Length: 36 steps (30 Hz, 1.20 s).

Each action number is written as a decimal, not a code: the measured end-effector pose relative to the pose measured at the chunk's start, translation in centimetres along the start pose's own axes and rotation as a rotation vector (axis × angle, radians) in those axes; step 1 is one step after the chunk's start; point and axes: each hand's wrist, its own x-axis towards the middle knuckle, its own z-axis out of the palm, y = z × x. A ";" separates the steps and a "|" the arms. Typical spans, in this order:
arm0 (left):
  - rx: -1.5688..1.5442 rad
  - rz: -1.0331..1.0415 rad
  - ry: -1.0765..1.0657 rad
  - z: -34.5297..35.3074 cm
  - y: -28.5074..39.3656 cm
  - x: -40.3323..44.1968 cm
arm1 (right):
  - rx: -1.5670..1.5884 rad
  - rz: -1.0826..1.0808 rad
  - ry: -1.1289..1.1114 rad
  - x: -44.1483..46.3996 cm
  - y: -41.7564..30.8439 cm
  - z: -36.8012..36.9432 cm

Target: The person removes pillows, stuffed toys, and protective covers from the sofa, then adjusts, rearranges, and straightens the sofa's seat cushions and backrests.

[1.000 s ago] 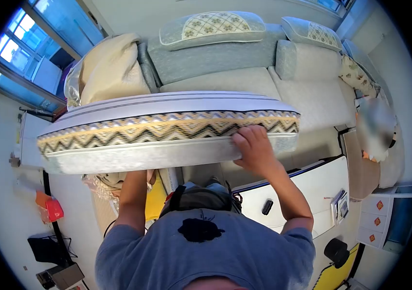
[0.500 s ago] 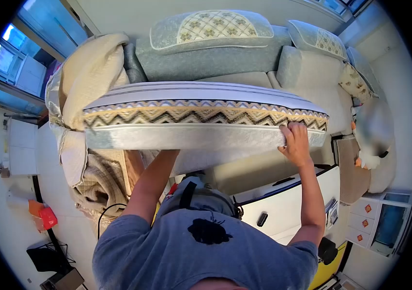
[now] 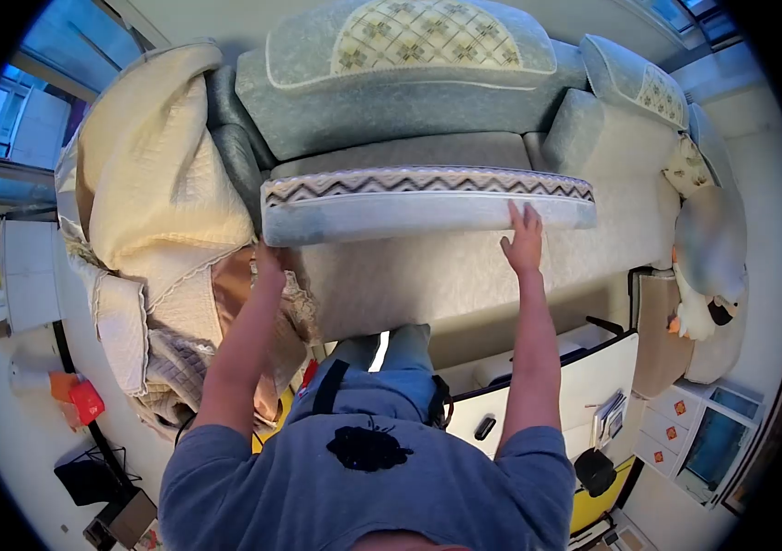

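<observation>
A long sofa cushion (image 3: 391, 217) with a pale blue-white side and a brown-and-black zigzag band lies lengthwise over the sofa seat (image 3: 391, 275). At its lower left corner is my left hand (image 3: 269, 264), closed on the edge, with some fingers hidden. My right hand (image 3: 525, 241) rests against the cushion's near side towards the right end, fingers stretched out and apart. Behind the cushion stands the blue-grey sofa backrest (image 3: 391, 115). A cream quilted cover (image 3: 147, 174) drapes the sofa's left arm, close to my left hand.
White furniture (image 3: 547, 390) with a dark edge stands to my right. A pale plush toy (image 3: 698, 308) sits on the far right seat. Bunched fabric (image 3: 170, 354) hangs at the left; an orange-red bag (image 3: 86, 400) lies further left.
The cushion has moved away from me toward the backrest, and its striped top no longer shows. My left hand has come out from beneath to its left corner. My right hand's fingers have spread.
</observation>
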 end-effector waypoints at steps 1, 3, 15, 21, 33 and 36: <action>-0.082 -0.032 0.049 -0.2 1.1 0.6 | -0.008 -0.049 -0.062 0.5 0.2 0.8; -0.173 -0.066 0.104 1.0 2.5 0.3 | -0.006 -0.061 -0.056 1.4 -1.0 1.4; 0.217 0.079 0.244 5.0 3.8 -1.6 | 0.067 0.339 0.504 6.1 8.9 2.7; 0.181 -0.038 0.222 4.1 3.9 -0.9 | 0.214 0.883 0.714 8.1 20.6 3.5; 0.164 0.100 -0.022 13.0 12.0 5.0 | 1.088 0.573 0.074 21.8 17.3 2.2; 0.495 0.137 -0.108 16.8 11.6 6.4 | 1.037 0.464 -0.205 24.4 11.8 8.1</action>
